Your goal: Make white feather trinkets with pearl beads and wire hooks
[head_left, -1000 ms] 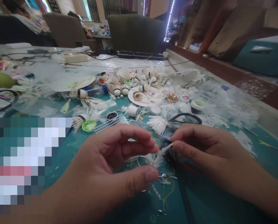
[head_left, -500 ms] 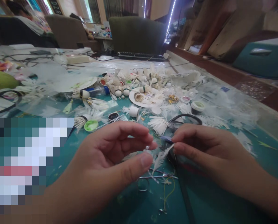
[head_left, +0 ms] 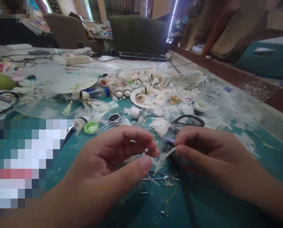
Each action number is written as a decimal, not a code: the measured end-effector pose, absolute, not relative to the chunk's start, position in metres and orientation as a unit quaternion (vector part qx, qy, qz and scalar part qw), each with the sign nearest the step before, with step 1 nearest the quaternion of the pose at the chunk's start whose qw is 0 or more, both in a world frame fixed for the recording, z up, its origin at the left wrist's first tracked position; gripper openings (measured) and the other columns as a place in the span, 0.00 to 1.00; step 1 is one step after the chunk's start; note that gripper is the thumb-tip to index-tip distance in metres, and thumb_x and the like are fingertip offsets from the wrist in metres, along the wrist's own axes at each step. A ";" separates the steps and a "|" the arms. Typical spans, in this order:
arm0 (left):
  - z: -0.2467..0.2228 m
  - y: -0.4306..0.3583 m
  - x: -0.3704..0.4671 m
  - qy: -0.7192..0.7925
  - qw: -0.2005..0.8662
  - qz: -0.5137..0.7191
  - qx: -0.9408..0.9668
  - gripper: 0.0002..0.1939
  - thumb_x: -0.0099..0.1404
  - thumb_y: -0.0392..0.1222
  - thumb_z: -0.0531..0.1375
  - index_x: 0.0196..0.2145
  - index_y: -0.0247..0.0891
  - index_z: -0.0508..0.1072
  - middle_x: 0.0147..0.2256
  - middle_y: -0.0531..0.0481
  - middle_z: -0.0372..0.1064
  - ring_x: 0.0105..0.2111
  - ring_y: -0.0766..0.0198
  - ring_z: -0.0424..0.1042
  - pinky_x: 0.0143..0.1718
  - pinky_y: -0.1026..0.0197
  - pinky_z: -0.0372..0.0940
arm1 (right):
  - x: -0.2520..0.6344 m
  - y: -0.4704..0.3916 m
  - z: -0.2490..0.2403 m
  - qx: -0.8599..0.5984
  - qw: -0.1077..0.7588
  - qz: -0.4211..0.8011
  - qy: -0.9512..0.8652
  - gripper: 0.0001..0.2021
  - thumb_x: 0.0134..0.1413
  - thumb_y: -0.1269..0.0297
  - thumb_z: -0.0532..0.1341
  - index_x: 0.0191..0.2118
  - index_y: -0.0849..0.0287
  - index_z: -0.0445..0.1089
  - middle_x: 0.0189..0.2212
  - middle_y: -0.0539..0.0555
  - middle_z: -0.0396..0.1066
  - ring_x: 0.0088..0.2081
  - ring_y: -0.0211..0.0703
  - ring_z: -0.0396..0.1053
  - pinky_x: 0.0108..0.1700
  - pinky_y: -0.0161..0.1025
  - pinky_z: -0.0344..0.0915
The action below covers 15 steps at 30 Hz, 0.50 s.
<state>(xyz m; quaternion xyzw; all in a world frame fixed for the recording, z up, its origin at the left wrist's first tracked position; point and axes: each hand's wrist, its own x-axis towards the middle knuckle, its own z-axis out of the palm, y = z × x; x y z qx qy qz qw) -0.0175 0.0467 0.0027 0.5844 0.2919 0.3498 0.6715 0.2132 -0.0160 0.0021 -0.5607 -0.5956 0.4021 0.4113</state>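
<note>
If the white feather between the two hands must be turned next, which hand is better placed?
Probably the right hand: it seems to pinch the feather by its upper end. The left hand seems not to touch it.

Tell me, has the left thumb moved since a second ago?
Yes. Judged against the scissors, the left thumb has shifted up and leftward in the picture, closer to the bent fingers above it.
</note>
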 end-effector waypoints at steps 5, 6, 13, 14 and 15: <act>0.002 0.045 -0.018 0.280 0.687 0.338 0.579 0.08 0.64 0.35 0.71 0.40 0.46 0.83 0.36 0.55 0.85 0.39 0.67 0.84 0.39 0.76 0.75 | 0.213 -0.018 0.002 -0.558 0.404 0.394 -0.608 0.08 0.62 0.60 0.69 0.33 0.55 0.76 0.22 0.44 0.69 0.23 0.31 0.64 0.23 0.25 0.61; 0.001 0.045 -0.018 0.281 0.693 0.335 0.574 0.08 0.64 0.34 0.71 0.40 0.46 0.83 0.36 0.55 0.85 0.39 0.66 0.84 0.39 0.75 0.76 | 0.212 -0.018 0.003 -0.560 0.402 0.392 -0.609 0.08 0.62 0.59 0.69 0.33 0.55 0.76 0.22 0.44 0.69 0.23 0.31 0.64 0.23 0.26 0.60; -0.002 0.041 -0.016 0.294 0.672 0.337 0.590 0.14 0.59 0.31 0.73 0.40 0.49 0.82 0.37 0.57 0.83 0.40 0.65 0.83 0.40 0.73 0.77 | 0.209 -0.017 0.005 -0.579 0.388 0.364 -0.618 0.08 0.62 0.60 0.68 0.32 0.55 0.76 0.19 0.43 0.67 0.21 0.31 0.60 0.21 0.27 0.56; -0.003 0.041 -0.015 0.301 0.661 0.337 0.599 0.15 0.58 0.30 0.74 0.39 0.49 0.82 0.37 0.58 0.83 0.39 0.65 0.83 0.40 0.73 0.77 | 0.208 -0.017 0.004 -0.581 0.387 0.357 -0.621 0.08 0.62 0.61 0.68 0.32 0.54 0.76 0.19 0.43 0.67 0.21 0.31 0.61 0.21 0.27 0.57; -0.003 0.041 -0.014 0.311 0.651 0.335 0.605 0.16 0.56 0.30 0.74 0.38 0.48 0.82 0.36 0.58 0.82 0.38 0.65 0.83 0.40 0.72 0.77 | 0.208 -0.017 0.003 -0.581 0.387 0.350 -0.625 0.07 0.62 0.61 0.68 0.31 0.54 0.76 0.20 0.43 0.68 0.22 0.31 0.62 0.22 0.27 0.58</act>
